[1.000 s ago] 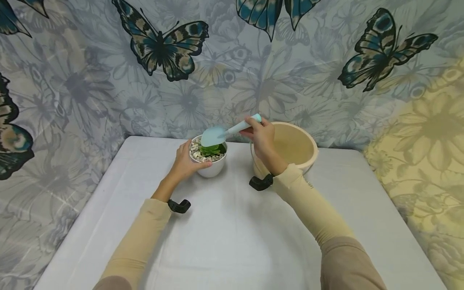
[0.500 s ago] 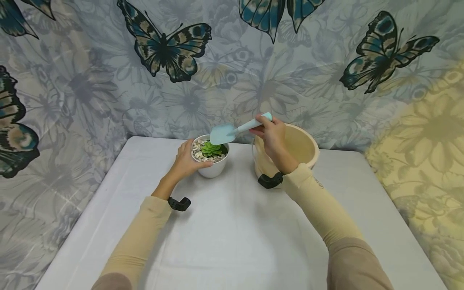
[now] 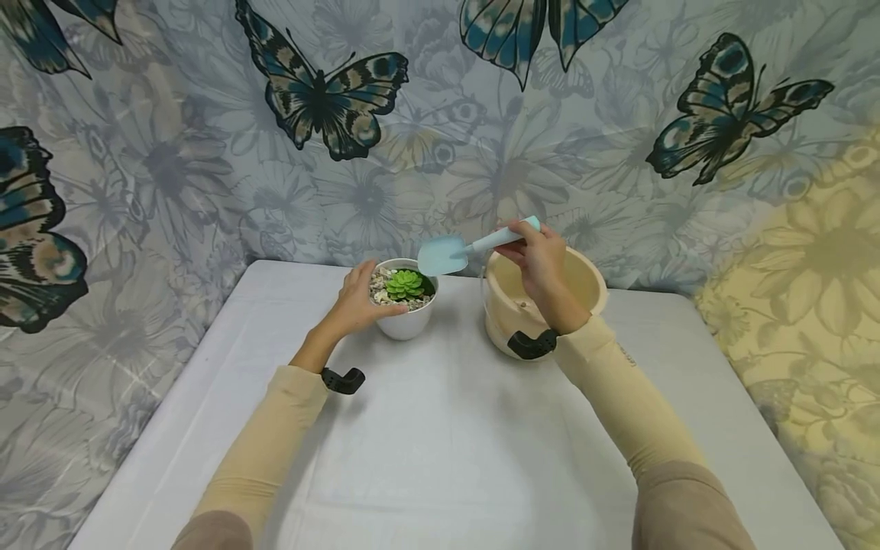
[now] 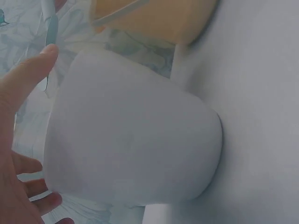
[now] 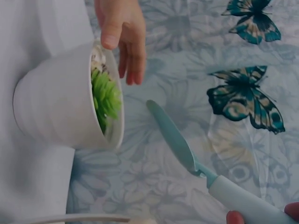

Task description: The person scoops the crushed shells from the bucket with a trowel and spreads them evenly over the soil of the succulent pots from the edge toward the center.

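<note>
Butterfly cloth point(image 3: 412, 191) backs the desk point(image 3: 412, 443), the pot point(image 3: 404, 325) near its twelve o'clock edge. Left grip point(image 3: 357, 302), spread at the rim's nine o'clock, likely steadies it; right grip point(image 3: 543, 263) pinches the trowel point(image 3: 447, 254), blade toward the pot's two, bucket point(image 3: 500, 328) at three.

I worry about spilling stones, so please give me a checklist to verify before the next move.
1. White pot upright on the table: ok.
2. Right grip holding the trowel by its handle: ok.
3. Trowel blade apart from the succulent: ok.
4. Left grip firm on the pot: cannot tell; it is at the rim.
5. Bucket contents: cannot tell; right grip partly hides the inside.
</note>
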The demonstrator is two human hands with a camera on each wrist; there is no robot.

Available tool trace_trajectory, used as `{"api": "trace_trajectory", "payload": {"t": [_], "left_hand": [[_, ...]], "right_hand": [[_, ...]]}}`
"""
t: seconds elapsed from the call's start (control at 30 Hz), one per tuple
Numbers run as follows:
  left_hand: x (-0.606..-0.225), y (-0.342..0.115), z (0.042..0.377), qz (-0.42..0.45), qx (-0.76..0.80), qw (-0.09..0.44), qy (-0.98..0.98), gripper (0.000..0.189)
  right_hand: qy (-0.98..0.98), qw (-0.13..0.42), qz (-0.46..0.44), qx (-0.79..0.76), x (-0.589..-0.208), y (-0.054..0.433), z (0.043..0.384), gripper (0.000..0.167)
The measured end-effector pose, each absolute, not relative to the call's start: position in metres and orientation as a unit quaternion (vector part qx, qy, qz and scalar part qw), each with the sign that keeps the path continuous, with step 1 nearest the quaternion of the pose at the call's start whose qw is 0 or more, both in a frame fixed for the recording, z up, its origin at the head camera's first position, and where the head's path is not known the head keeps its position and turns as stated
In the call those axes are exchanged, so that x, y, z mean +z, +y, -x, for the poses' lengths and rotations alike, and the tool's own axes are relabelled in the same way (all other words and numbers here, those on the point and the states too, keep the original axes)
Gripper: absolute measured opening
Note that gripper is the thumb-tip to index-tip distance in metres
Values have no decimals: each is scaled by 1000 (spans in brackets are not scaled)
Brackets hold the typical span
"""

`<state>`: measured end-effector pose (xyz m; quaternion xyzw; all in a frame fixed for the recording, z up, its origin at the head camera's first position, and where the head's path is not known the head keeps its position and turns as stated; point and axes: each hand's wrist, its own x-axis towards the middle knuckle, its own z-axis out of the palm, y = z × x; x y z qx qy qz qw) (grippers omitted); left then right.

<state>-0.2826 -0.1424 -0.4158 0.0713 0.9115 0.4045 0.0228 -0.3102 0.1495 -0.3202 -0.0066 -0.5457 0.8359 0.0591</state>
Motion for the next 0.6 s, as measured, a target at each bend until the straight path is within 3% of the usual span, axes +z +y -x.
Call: {"api": "trace_trajectory", "payload": {"t": [0.6], "left_hand": [[-389,-119,288,-124,438,-27,890,108]], "right_hand": [[-497,43,-1,867,-305,197,295,7]]}}
